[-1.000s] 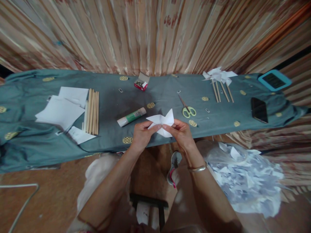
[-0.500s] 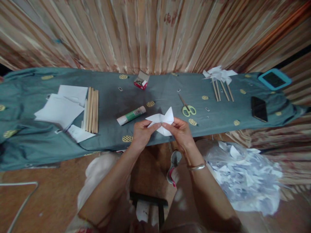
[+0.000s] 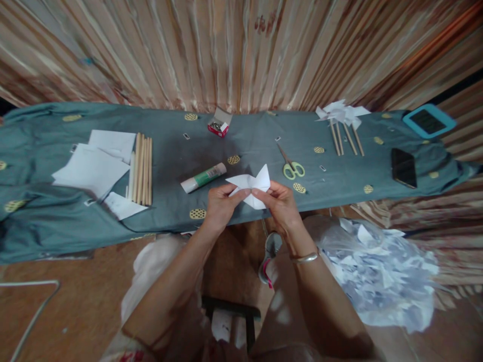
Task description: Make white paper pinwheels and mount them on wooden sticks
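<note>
Between my two hands is a white paper pinwheel with pointed blades, held just above the front edge of the table. My left hand pinches its left side, thumb on top near the centre. From the other side my right hand grips it, its thumb also pressed close to the middle. A glue stick with a green label lies left of the pinwheel. Scissors with light green handles rest to the right. Beyond the glue stick stands an open red box of small metal pieces.
White paper sheets and several wooden sticks lie on the left of the cloth-covered table. Finished pinwheels on sticks, a blue-framed tablet and a phone are at right. A bag of paper scraps sits on the floor.
The camera view has shifted very slightly. Both hands keep the same hold on the paper pinwheel, and nothing on the table has moved.
</note>
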A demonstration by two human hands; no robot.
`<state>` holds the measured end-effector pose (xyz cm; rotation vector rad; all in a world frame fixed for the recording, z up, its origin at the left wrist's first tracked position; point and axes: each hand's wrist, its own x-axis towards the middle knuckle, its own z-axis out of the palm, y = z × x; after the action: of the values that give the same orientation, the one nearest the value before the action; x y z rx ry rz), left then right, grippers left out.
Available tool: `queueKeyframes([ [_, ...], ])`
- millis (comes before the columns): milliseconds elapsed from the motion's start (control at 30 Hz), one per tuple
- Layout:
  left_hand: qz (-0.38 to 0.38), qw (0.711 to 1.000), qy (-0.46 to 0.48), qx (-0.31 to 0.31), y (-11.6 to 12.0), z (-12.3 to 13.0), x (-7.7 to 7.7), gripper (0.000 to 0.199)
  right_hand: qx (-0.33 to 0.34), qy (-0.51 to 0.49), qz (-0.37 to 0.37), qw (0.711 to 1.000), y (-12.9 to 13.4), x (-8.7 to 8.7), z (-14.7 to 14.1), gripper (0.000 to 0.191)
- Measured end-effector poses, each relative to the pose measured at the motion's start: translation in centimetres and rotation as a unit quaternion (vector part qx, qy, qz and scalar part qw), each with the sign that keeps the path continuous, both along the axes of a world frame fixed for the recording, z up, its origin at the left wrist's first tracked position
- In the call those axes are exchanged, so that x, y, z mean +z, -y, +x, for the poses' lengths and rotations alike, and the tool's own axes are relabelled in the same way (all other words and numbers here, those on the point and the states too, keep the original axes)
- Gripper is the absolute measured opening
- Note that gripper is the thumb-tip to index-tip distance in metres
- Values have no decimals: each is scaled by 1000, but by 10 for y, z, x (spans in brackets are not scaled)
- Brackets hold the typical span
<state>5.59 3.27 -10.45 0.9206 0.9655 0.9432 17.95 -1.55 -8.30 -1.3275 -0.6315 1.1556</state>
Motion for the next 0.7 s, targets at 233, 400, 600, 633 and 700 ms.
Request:
queueKeyframes([
  [233, 14, 1000, 14, -9, 0, 0, -2, 25, 9, 11, 4, 1000, 0, -1, 2, 30],
  [400, 21, 999, 35, -14, -1, 0, 0, 26, 20, 23, 1, 1000, 1, -2, 5, 31],
  [600, 18, 999, 30, -10, -3, 0, 0, 27, 32, 13, -9, 999, 0, -1, 7, 32],
  [633, 17, 999, 30, -9, -3, 0, 0, 27, 32, 13, -11, 999, -1, -1, 7, 32],
  [700, 11, 999, 32, -3, -3, 0, 0, 27, 33, 13, -15, 999, 0, -1, 7, 32],
])
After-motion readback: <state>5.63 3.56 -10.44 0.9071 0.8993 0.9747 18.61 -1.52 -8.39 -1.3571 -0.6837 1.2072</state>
